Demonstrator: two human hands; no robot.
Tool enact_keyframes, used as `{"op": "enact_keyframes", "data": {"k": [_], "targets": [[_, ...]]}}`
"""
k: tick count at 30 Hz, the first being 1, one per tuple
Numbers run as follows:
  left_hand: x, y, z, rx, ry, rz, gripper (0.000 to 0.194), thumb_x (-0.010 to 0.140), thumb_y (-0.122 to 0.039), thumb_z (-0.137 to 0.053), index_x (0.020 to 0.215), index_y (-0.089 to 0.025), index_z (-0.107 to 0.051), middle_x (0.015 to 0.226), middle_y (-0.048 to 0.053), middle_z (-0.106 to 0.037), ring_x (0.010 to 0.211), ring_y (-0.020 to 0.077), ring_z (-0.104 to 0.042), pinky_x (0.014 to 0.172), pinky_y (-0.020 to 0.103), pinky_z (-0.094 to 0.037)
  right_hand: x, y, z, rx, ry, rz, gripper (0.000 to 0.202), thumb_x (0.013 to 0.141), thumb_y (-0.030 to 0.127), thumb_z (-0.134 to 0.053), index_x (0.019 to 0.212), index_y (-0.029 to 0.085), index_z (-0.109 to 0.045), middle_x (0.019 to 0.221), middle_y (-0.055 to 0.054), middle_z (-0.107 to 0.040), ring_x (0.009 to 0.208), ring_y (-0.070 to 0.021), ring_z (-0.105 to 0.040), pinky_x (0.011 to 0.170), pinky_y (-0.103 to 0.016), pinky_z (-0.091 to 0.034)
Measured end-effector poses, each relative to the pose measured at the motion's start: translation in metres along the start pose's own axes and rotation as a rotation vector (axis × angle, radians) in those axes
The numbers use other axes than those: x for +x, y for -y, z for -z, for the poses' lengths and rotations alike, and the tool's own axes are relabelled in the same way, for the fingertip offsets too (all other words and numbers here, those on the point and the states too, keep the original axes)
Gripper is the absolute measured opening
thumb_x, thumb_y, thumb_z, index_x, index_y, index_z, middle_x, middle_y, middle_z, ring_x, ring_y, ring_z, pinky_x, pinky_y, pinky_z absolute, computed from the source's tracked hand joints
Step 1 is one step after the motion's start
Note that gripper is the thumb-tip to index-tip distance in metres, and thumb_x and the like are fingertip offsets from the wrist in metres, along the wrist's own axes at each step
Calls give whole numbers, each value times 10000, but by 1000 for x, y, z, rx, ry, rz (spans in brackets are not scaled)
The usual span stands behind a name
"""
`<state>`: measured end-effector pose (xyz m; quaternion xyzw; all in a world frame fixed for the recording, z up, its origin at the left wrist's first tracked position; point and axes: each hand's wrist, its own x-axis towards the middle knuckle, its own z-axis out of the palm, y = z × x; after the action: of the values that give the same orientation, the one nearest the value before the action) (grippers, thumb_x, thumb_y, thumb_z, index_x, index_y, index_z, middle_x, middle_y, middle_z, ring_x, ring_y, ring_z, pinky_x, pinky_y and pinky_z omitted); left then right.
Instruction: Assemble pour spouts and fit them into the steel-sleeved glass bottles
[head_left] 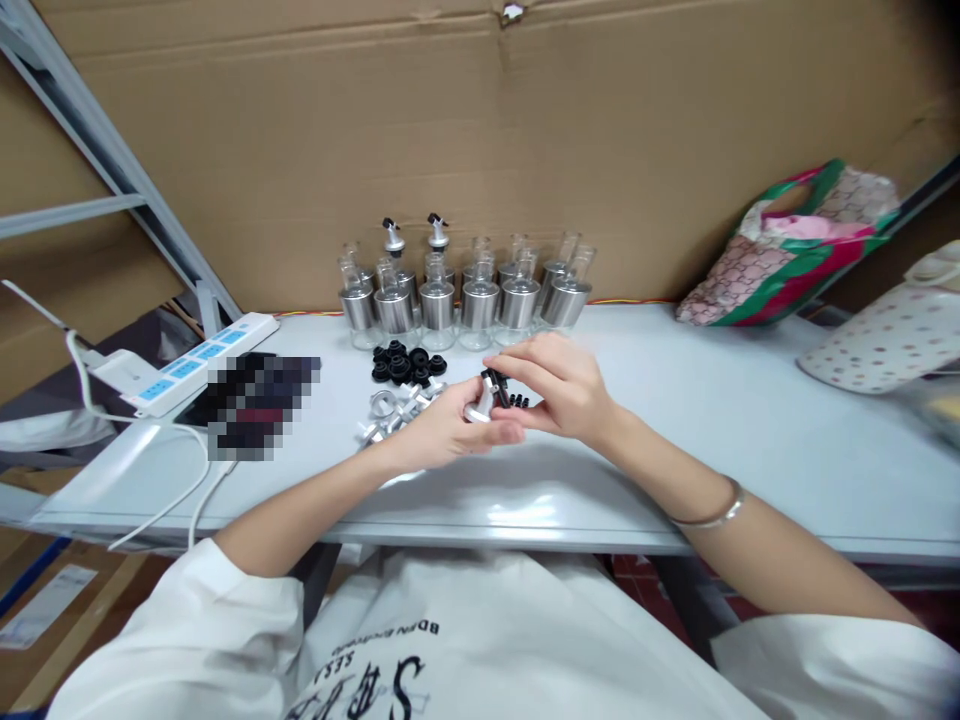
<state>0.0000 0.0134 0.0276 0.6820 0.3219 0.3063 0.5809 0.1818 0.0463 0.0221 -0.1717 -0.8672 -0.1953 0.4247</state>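
Note:
Near the middle of the table, my left hand (448, 428) grips a silver spout piece (480, 405). My right hand (559, 385) pinches a small black part (496, 385) against the top of that spout. Left of my hands lie a pile of silver spout pieces (384, 405) and, behind it, a heap of black stoppers (401, 363). Several tiny black caps (519, 401) show beneath my right hand. Behind these stand rows of glass bottles with metal bands (480, 300); two at the back carry silver spouts with black tips (437, 232).
On the left are a white power strip (202, 362), a blurred-out dark device (259, 400) and white cables (202, 480). A patterned bag (780, 255) and a dotted white container (885, 330) stand at the right. Cardboard (525, 130) rises behind the table (712, 450).

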Motion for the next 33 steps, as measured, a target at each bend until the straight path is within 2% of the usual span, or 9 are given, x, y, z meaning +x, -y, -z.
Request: {"op": "enact_keyframes", "data": {"k": [4,7,10,15,21,25,28,30,33], "targets": [[1,-1,0,204,-43,-45,391,659,-410,-723,628,-163,-421,605,-62,-392,561,65,-319,516,214,-240,1,4,-3,-10,64,8,458,948,511,-320,980,152,-601,776,-85,-611,691,-185,-538,605,-302,-410],[0,-1,-3,194,-40,-59,330,698,-310,-657,602,-176,-371,581,-70,-383,532,55,-300,499,208,-235,3,6,-3,-57,77,37,531,972,495,-199,903,146,-593,707,-74,-560,637,-177,-494,568,-294,-380],[-1,0,-7,133,-26,-30,285,705,-246,-606,620,-190,-340,566,-83,-358,505,48,-285,476,203,-229,5,7,-3,-86,54,88,527,987,441,-171,860,142,-586,675,-66,-524,626,-178,-464,571,-295,-361],[-2,2,-9,37,11,53,281,702,-278,-614,688,-200,-345,587,-86,-396,508,53,-332,476,200,-257,4,4,-4,-130,48,140,513,995,388,-168,825,150,-589,653,-58,-509,617,-180,-439,573,-298,-362],[-1,2,-3,13,142,85,271,725,-351,-614,780,-190,-403,637,-68,-411,541,74,-366,527,227,-304,1,3,-4,-150,56,151,449,992,322,-208,837,154,-595,672,-63,-530,606,-175,-455,570,-302,-372],[2,8,2,284,245,-44,200,760,-267,-604,844,-182,-444,729,-41,-455,628,93,-394,615,240,-328,2,1,2,-69,-120,86,308,970,223,-275,860,175,-559,662,-49,-531,614,-169,-485,553,-279,-391],[5,11,4,338,247,-66,207,772,-256,-613,885,-180,-457,753,-39,-456,654,96,-401,634,236,-334,4,-6,8,-61,-219,-36,240,954,198,-333,841,188,-545,659,-31,-542,593,-151,-488,543,-260,-393],[4,10,3,279,199,-48,239,773,-291,-631,872,-183,-442,732,-48,-435,623,84,-389,612,229,-330,2,-15,9,-71,-198,-208,224,942,199,-385,783,189,-542,637,-18,-540,566,-135,-485,539,-250,-385],[2,6,-1,147,114,-12,324,761,-333,-665,856,-198,-385,716,-64,-412,549,55,-370,553,215,-313,-6,-35,2,-65,-4,-465,199,893,247,-493,712,183,-548,606,-8,-547,538,-129,-485,533,-244,-369]]}}
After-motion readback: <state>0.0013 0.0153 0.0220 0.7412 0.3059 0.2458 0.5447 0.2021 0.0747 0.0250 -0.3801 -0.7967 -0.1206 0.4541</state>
